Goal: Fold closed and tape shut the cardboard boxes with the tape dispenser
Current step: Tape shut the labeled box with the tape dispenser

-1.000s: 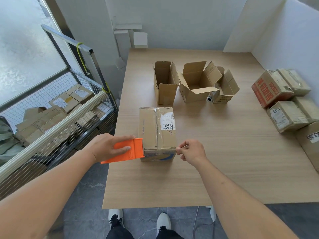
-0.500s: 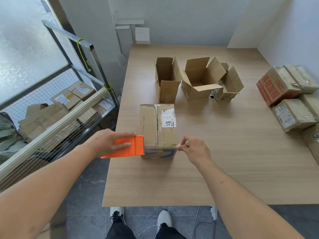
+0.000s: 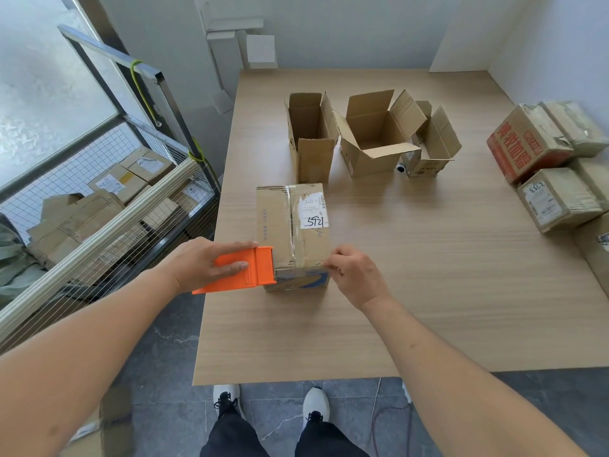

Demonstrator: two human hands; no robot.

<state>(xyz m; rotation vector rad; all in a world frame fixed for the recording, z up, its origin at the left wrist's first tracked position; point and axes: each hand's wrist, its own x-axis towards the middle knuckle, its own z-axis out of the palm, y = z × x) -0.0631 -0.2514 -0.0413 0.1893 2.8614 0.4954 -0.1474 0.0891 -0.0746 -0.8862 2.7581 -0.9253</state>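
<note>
**Taping across the near end of the closed carton**

The left hand gripped the flat orange plastic tape dispenser, fingers laid over its top, its front edge touching the left near corner of the closed brown cardboard box with the white label. That box sat on the pale wooden table, directly between the two sets of fingertips. The right hand pinched at the box's right near corner, apparently holding a tape end, though the clear tape itself was hard to make out.

To do this strip well, the right fingertips should have kept the tape end pressed firmly to the cardboard while the dispenser pulled away taut and level, so the tape lay flat without wrinkles. Beyond the fingers, three open brown cardboard boxes waited with flaps up.
</note>
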